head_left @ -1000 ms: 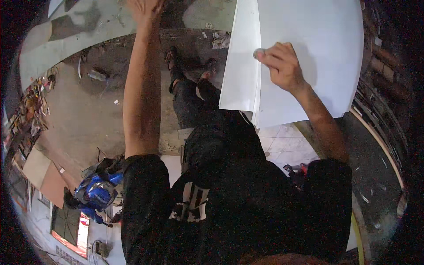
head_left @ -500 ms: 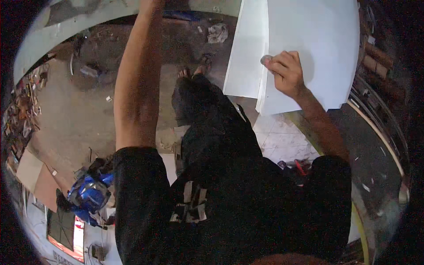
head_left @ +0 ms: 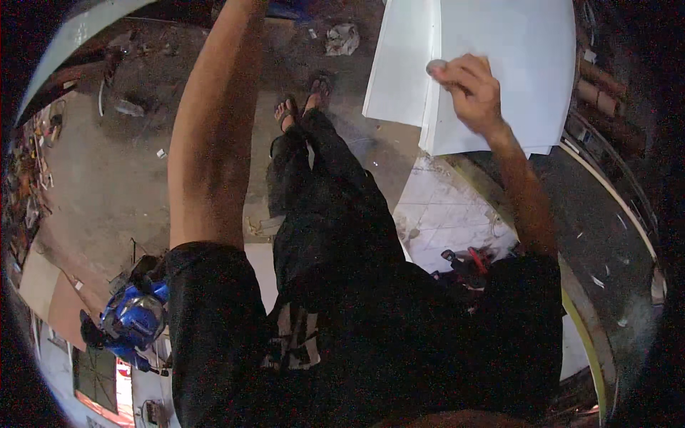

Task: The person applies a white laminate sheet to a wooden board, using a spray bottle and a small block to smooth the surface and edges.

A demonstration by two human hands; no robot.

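Note:
My right hand [head_left: 477,96] is closed, pinching a small grey rounded piece [head_left: 436,68] between thumb and fingers; its exact kind is unclear. It is over a white panel [head_left: 531,78], close to the raised ridge or step [head_left: 432,107] that runs along it. A narrower white section [head_left: 401,78] lies to the left of that ridge. My left forearm [head_left: 217,135] reaches straight up and leaves the picture at the top, so the left hand is out of view.
Tools and black-and-red items [head_left: 471,264] lie on white tiles [head_left: 457,203] by my right side. A blue motorcycle [head_left: 135,317] stands at lower left, near brown boards [head_left: 53,292]. Crumpled pale plastic [head_left: 342,39] lies on the floor beyond my feet. Clutter lines the left wall.
My right hand, still pinching the grey piece, has moved slightly up and right. The panel appears higher in view and more of my feet shows, as the head view has shifted.

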